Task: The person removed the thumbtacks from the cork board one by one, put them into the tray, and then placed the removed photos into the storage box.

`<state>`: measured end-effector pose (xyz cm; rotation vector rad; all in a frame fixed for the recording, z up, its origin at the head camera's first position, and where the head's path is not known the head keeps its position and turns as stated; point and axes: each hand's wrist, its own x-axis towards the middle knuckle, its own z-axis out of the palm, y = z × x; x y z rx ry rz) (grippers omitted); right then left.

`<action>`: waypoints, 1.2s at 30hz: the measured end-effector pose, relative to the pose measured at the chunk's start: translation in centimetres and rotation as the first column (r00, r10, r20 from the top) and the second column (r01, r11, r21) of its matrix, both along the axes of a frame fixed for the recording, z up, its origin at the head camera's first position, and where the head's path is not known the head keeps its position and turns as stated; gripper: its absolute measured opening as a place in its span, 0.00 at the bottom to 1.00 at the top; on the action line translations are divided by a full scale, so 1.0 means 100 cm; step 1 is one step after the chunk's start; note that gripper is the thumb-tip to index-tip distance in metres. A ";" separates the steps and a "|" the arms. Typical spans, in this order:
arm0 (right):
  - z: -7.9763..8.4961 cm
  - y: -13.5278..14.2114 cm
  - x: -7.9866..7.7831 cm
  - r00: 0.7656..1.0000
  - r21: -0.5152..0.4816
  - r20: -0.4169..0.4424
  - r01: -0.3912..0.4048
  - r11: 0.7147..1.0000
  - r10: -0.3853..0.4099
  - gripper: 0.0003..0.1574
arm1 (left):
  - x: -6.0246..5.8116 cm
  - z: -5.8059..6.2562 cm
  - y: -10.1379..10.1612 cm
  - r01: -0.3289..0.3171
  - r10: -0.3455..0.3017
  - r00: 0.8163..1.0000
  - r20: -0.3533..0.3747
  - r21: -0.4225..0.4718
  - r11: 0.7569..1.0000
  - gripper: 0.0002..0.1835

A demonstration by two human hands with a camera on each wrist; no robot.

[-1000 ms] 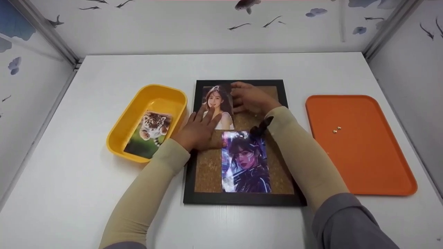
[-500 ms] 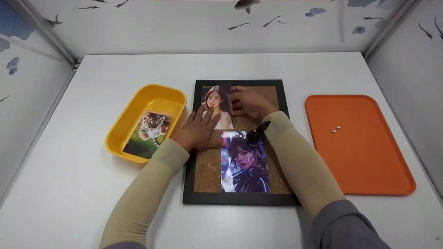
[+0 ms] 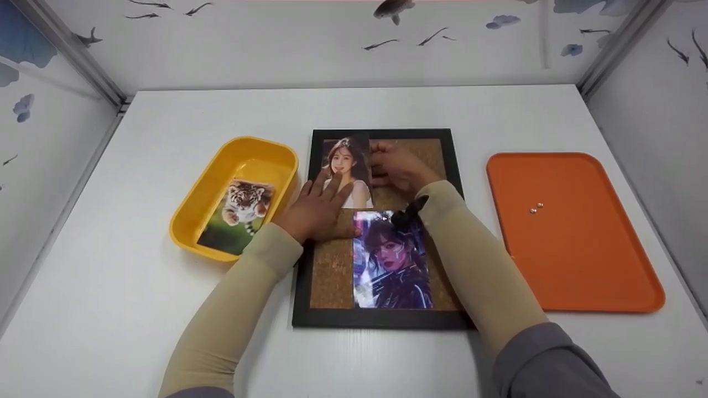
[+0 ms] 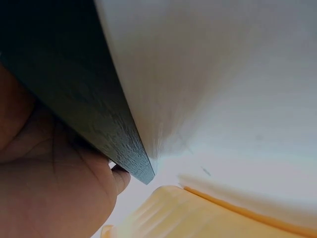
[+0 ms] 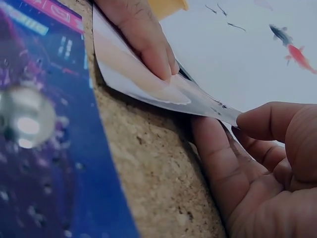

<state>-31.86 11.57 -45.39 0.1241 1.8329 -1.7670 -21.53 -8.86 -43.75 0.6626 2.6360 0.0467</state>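
Observation:
A black-framed cork board lies in the middle of the head view. On its upper left is a portrait photo of a person in a white top. My left hand rests across the photo's lower part with fingers spread. At its right edge my right hand pinches the photo; in the right wrist view that edge bends up off the cork between thumb and fingers. Below lies a purple neon-style photo with a round silver pushpin at its top.
Left of the board stands a yellow bin holding a tiger photo. On the right lies an orange tray with two small silver pushpins. Printed white walls enclose the table's back and sides.
My right hand has shifted slightly down along the portrait photo's right edge, and its wrist has turned a little. The left hand stays in place on the photo.

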 end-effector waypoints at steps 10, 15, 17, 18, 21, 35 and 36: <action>0.000 -0.001 0.000 1.000 -0.037 0.008 0.012 0.999 -0.011 0.12 | -0.002 0.004 0.001 -0.034 0.034 0.999 0.034 0.018 0.999 0.58; -0.001 -0.001 0.000 1.000 -0.029 -0.003 0.014 0.999 -0.014 0.12 | -0.001 0.009 0.001 -0.062 0.060 0.998 0.030 0.047 0.997 0.57; -0.001 -0.001 0.000 1.000 -0.025 0.002 0.022 0.999 -0.021 0.12 | 0.002 0.011 0.000 -0.076 0.075 0.997 0.017 0.074 0.994 0.55; -0.002 -0.001 0.000 1.000 -0.026 0.005 0.025 0.999 -0.025 0.12 | 0.004 0.012 0.000 -0.082 0.082 0.997 0.004 0.087 0.993 0.55; -0.003 -0.001 0.001 0.999 -0.022 0.000 0.034 0.999 -0.034 0.11 | 0.011 0.016 0.000 -0.081 0.088 0.995 -0.055 0.114 0.990 0.52; -0.006 -0.002 0.001 0.999 -0.020 -0.037 0.026 0.999 -0.027 0.10 | 0.071 0.070 -0.063 -0.018 0.057 0.984 -0.169 0.225 0.974 0.43; -0.006 -0.002 0.001 0.999 -0.022 -0.038 0.025 0.999 -0.025 0.10 | 0.073 0.073 -0.072 -0.027 0.070 0.981 -0.180 0.233 0.972 0.42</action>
